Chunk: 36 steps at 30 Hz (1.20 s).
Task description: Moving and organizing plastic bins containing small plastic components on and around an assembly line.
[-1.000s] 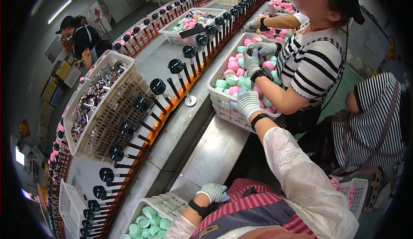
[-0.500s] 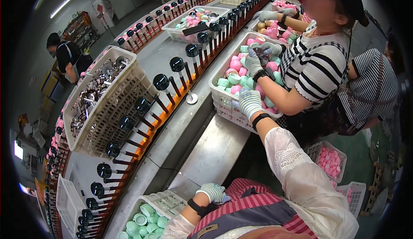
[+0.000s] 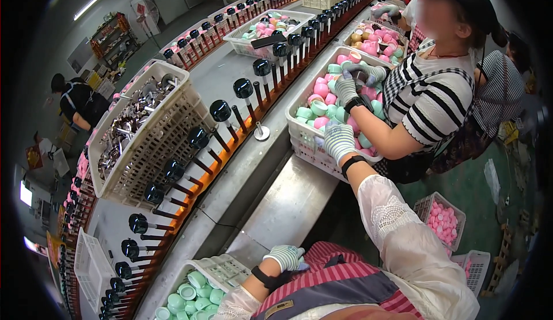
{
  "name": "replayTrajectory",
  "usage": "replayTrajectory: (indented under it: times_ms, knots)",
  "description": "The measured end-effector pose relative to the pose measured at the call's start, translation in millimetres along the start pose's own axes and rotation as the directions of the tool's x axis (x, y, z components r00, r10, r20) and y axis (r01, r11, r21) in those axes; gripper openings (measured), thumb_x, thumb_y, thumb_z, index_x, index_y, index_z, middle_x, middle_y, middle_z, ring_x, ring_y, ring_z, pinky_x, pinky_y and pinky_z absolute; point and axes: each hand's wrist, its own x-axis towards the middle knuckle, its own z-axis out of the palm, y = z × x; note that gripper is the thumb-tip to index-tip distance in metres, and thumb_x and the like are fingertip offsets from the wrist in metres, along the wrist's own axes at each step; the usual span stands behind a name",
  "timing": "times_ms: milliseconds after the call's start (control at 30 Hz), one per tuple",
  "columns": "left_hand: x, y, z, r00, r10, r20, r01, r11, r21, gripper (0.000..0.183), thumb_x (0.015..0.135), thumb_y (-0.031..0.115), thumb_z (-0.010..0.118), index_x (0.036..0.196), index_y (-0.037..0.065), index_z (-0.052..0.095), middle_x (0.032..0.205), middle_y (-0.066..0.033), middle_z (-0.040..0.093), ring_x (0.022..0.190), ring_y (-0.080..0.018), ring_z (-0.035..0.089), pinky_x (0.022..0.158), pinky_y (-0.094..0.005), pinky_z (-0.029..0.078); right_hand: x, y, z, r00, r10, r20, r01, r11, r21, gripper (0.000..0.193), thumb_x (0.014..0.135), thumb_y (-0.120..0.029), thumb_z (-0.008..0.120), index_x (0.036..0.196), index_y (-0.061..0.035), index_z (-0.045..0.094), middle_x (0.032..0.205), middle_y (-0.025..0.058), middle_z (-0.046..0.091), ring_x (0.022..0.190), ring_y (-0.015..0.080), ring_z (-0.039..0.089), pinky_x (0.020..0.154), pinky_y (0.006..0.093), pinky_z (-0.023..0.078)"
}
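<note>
Nearest the body, the left hand [image 3: 286,258] in its striped work glove rests on the corner of a white basket [image 3: 222,267] of mint-green cups [image 3: 187,293]. Its fingers curl loosely over the rim and grasp nothing that shows; the cups lie just left of and below it, within easy reach.

Farther out, the right hand [image 3: 339,141], in the same kind of glove and with a dark band at the wrist, reaches forward to the near edge of a second basket [image 3: 303,138] holding pink and green cups [image 3: 321,98]. The palm faces down and the fingers bend over the rim; whether they pinch a cup or only touch the basket cannot be told from this angle, as the glove hides the fingertips. The cups sit just beyond and slightly left of this hand, and the basket's long side runs away from it along the table. The right hand is plainly the nearer of the two to this basket.

A co-worker in a striped shirt has a gloved hand [image 3: 346,88] in the same basket, just past the right hand and apart from it.

Left of both hands runs a line of black-capped pegs [image 3: 220,111] on an orange rail, and beyond it a large basket of metal parts [image 3: 133,125].
</note>
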Motion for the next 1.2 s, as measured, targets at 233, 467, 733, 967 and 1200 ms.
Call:
replayTrajectory:
  times_ms: [233,467,733,967,1200]
  knots:
    - [1,-7,7,0.997,0.071,-0.041,-0.067,0.995,0.079,0.067,0.079,0.055,0.064,0.128,0.009,0.057,0.115,-0.0176,0.065,0.108,-0.0361,0.061,0.093,-0.0427,0.048,1,-1,0,1.000,0.013,0.004,-0.013,1.000,0.007,0.060,0.087,-0.059,0.053,0.109,-0.0039,0.064,0.100,0.0122,0.068,0.094,0.0237,0.067,0.077,0.0392,0.051]
    - [0,-7,4,0.997,0.080,-0.012,-0.078,0.988,0.131,0.065,0.080,0.053,0.065,0.127,0.009,0.058,0.115,-0.0183,0.065,0.107,-0.0364,0.061,0.093,-0.0431,0.048,-1,-1,3,0.999,-0.005,-0.046,0.006,1.000,0.015,0.059,0.087,-0.058,0.054,0.107,-0.0042,0.065,0.099,0.0121,0.068,0.094,0.0240,0.067,0.078,0.0394,0.051]
    - [-5,5,-7,0.997,-0.066,0.039,0.066,0.998,0.007,0.067,0.082,0.065,0.053,0.112,0.006,0.065,0.105,-0.0211,0.068,0.100,-0.0390,0.064,0.087,-0.0453,0.050,0,-1,-1,1.000,0.005,-0.020,-0.005,0.999,0.033,0.056,0.085,-0.057,0.058,0.104,-0.0045,0.066,0.096,0.0124,0.069,0.093,0.0243,0.067,0.077,0.0396,0.051]
    - [-4,6,-8,0.997,-0.069,0.018,0.069,0.998,0.014,0.069,0.082,0.067,0.050,0.109,0.005,0.066,0.102,-0.0223,0.069,0.098,-0.0399,0.065,0.087,-0.0461,0.050,0,-1,-3,1.000,0.006,-0.009,-0.006,1.000,0.026,0.058,0.085,-0.058,0.058,0.106,-0.0044,0.065,0.097,0.0128,0.069,0.092,0.0245,0.067,0.077,0.0398,0.051]
    - [-5,4,-7,0.998,-0.061,0.022,0.061,0.998,0.009,0.069,0.083,0.066,0.050,0.113,0.006,0.064,0.100,-0.0224,0.069,0.097,-0.0402,0.065,0.085,-0.0466,0.050,0,-2,-4,1.000,0.007,0.004,-0.007,1.000,0.027,0.059,0.085,-0.058,0.057,0.108,-0.0041,0.064,0.099,0.0127,0.068,0.094,0.0249,0.067,0.077,0.0406,0.051]
